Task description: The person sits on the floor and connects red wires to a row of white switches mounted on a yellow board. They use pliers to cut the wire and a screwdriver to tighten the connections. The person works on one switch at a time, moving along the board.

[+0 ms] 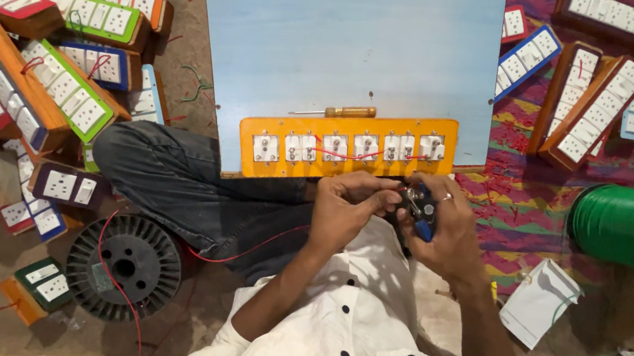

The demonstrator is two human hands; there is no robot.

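An orange switch panel lies on the near edge of a pale blue board, showing a row of white switch backs linked by red wire. My left hand pinches the end of a red wire just below the panel. My right hand grips a blue-handled wire cutter, its jaws meeting the wire at my left fingertips. The red wire trails left across my lap toward a black spool. A wooden-handled screwdriver rests on the board behind the panel.
Several finished switch boards in wooden boxes are piled at the left and upper right. A green wire spool sits at the right, a white paper packet below it. My bent knee in dark trousers lies left of the panel.
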